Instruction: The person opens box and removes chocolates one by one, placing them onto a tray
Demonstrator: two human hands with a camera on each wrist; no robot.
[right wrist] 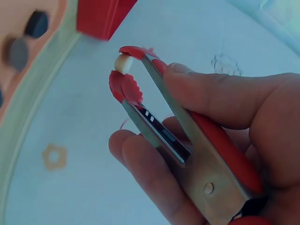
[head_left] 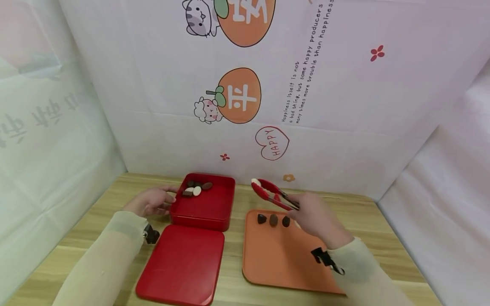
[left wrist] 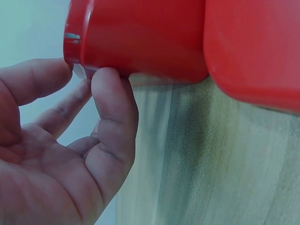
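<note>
Head view: the box [head_left: 214,204] stands at the far edge of the desk [head_left: 233,272], left of its middle, with 6 pieces [head_left: 207,185], brown and white, grouped toward its far left corner. The lid [head_left: 183,265] lies flat just beside the box's near edge. To the right, the tray [head_left: 283,263] carries 3 dark pieces [head_left: 273,220] in a row along its far edge; a pale piece [head_left: 297,225] beside them is mostly hidden. The left hand [head_left: 151,202] is at the box's left wall. The right hand [head_left: 315,219] grips the tongs [head_left: 275,201], whose tips hold the white piece [head_left: 255,182] in the air beyond the tray's far left corner. A printed cloth [head_left: 164,85] hangs behind the desk's far edge. Left wrist view: the left hand's fingers are apart and loosely bent, tips touching the box's outer wall near the rim; how firmly they press cannot be told. Right wrist view: the right hand is clamped on the tongs, thumb on 1 arm and fingers on the other; the white piece is pinched between the 2 red tips. Part of the tray, blurred, and 1 corner of the box also show.
</note>
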